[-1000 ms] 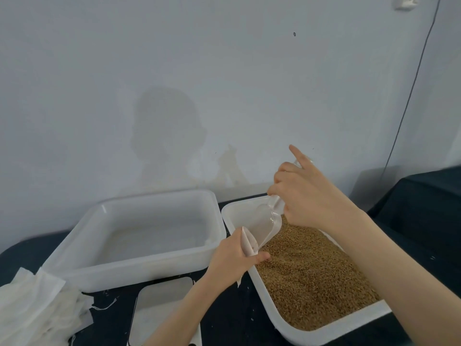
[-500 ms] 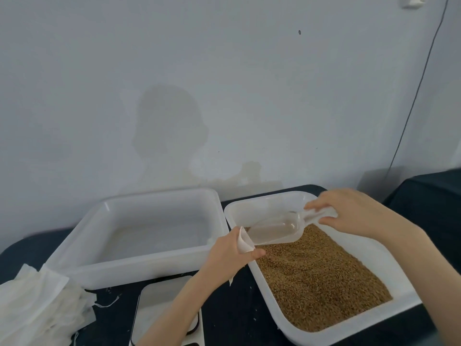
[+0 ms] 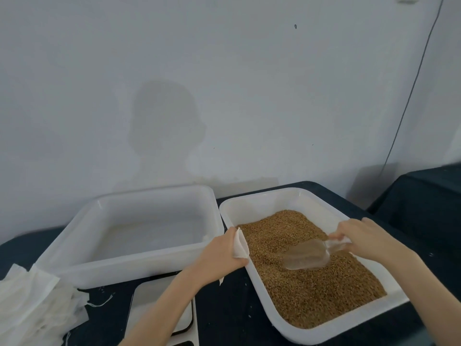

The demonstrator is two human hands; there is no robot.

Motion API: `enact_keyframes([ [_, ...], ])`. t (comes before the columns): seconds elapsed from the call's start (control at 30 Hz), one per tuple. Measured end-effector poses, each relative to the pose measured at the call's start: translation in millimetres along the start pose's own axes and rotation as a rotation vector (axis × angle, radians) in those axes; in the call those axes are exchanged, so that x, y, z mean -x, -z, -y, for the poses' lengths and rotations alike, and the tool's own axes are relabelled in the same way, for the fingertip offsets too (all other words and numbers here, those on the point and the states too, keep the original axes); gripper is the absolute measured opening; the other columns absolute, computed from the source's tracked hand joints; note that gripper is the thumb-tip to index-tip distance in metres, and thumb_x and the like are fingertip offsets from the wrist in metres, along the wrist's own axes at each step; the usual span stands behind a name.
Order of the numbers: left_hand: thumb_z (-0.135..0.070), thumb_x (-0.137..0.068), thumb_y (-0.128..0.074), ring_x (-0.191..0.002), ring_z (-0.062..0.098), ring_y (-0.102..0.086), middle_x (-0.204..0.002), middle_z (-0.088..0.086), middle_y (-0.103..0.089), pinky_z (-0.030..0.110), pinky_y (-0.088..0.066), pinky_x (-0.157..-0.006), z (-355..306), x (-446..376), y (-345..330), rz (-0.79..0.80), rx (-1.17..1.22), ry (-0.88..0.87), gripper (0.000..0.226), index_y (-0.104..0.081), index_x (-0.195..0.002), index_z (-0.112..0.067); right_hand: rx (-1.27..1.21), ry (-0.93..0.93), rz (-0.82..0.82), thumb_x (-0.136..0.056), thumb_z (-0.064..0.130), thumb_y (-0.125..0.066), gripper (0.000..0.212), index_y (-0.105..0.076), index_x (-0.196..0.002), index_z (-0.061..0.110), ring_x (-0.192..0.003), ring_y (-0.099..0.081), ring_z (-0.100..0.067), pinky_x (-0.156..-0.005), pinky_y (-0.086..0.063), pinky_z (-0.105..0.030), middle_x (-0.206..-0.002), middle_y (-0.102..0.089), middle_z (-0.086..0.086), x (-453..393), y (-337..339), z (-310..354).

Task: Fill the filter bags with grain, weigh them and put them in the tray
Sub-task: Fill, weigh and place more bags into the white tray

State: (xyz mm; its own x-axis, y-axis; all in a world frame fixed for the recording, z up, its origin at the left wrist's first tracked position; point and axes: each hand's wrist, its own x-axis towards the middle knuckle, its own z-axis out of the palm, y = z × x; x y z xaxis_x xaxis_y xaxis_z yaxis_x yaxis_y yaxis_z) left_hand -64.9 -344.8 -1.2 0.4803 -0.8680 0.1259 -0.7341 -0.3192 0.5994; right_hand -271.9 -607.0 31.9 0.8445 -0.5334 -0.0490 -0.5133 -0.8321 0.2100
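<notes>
Scoop [image 3: 308, 255] on grain [image 3: 311, 278]

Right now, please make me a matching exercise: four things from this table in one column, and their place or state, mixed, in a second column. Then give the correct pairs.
Things
1. scoop
2. filter bag
3. left tray
4. scale

Places or states
A. holds no grain
B. lies on the grain, its handle gripped by the right hand
C. sits in front of the left tray, partly hidden by the forearm
D. pinched by the left hand at the edge of the grain tray

Pairs: 1-B, 2-D, 3-A, 4-C
</notes>
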Motion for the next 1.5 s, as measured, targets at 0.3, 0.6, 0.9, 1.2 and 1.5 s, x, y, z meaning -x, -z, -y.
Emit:
enact_keyframes([
  [0.3,-0.032,-0.082,-0.063,-0.071,0.004,-0.053,-0.084,-0.010,-0.054,0.015,-0.043,-0.058,8,1,-2,-0.022,-0.004,0.018,0.029,-0.034,-0.087,-0.036,-0.569,0.066,0.090,-0.086,0.026,-0.068,0.025,-0.063,-0.100,0.046,-0.085,-0.060,0.003,-0.076,-0.047,-0.013,-0.091,-0.063,0.022,-19,-27,30],
  [0.6,-0.053,-0.086,-0.060,-0.072,0.002,-0.052,-0.084,-0.014,-0.051,0.016,-0.035,-0.057,7,2,4,-0.024,-0.039,0.027,0.037,-0.036,-0.104,-0.031,-0.867,0.050,0.016,-0.082,0.012,-0.073,0.045,-0.064,-0.115,0.041,-0.078,-0.066,-0.013,-0.074,-0.057,-0.026,-0.093,-0.073,0.014,-5,-18,17],
  [0.9,-0.058,-0.084,-0.060,-0.074,0.001,-0.051,-0.087,-0.015,-0.052,0.015,-0.035,-0.058,-4,1,3,-0.008,-0.044,0.010,0.039,-0.038,-0.104,-0.032,-0.942,0.229,-0.029,-0.082,0.007,-0.072,0.047,-0.066,-0.112,0.043,-0.092,-0.065,-0.002,-0.078,-0.053,-0.018,-0.103,-0.069,0.023,9,17,31],
  [1.2,-0.064,-0.081,-0.059,-0.086,0.006,-0.048,-0.109,-0.007,-0.057,0.021,-0.036,-0.069,-8,3,5,0.010,-0.227,-0.014,0.070,-0.037,-0.133,-0.023,-0.778,0.225,-0.073,-0.083,0.012,-0.072,0.049,-0.058,-0.096,0.057,-0.085,-0.059,0.010,-0.073,-0.048,-0.011,-0.097,-0.064,0.021,10,31,43],
  [1.5,-0.068,-0.074,-0.063,-0.069,0.002,-0.042,-0.078,-0.020,-0.040,0.018,-0.026,-0.054,-13,4,2,0.031,-0.305,-0.015,0.059,-0.035,-0.104,-0.026,-0.333,0.284,-0.248,-0.088,0.027,-0.066,0.037,-0.060,-0.117,0.050,-0.083,-0.047,0.005,-0.084,-0.031,-0.017,-0.086,-0.050,0.023,10,59,65],
])
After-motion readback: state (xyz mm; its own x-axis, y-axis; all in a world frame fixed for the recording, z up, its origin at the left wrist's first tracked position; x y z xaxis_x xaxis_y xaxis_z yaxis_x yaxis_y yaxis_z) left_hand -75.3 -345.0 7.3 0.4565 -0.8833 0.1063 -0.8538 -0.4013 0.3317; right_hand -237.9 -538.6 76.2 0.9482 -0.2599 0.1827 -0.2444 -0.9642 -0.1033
